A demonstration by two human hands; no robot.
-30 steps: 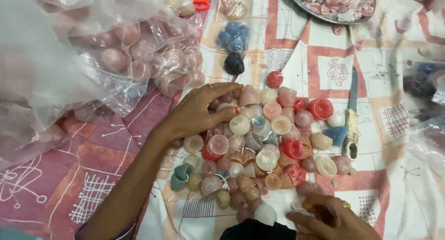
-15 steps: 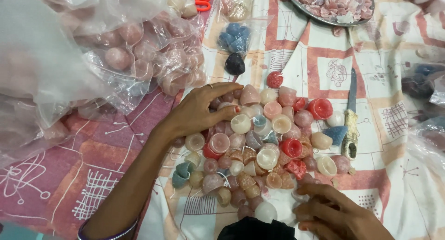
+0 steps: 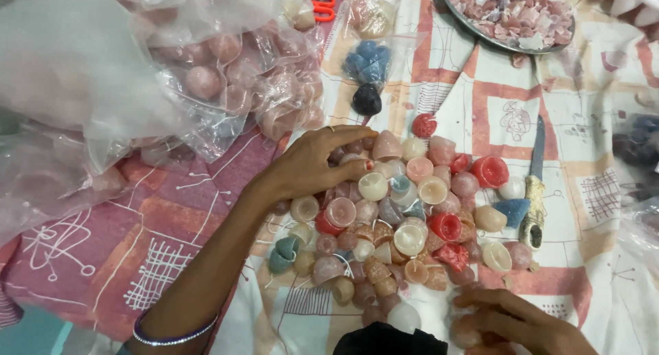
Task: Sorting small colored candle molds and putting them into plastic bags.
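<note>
The left hand lies flat on top of a big pile of little wax cups, with its fingers spread out and holding nothing. The fingertips touch the pink and cream cups at the top of the pile. The right hand is down at the bottom edge of the pile, and its fingers curl around a small pink cup (you can only see part of that cup).

The pile sits in the middle of a red and white patterned cloth. Just to the right of the pile lies a knife. Above the pile are a black cup and a clear bag of blue cups. On the left are big clear bags of pink balls. At the top right is a round tray of pink bits.
</note>
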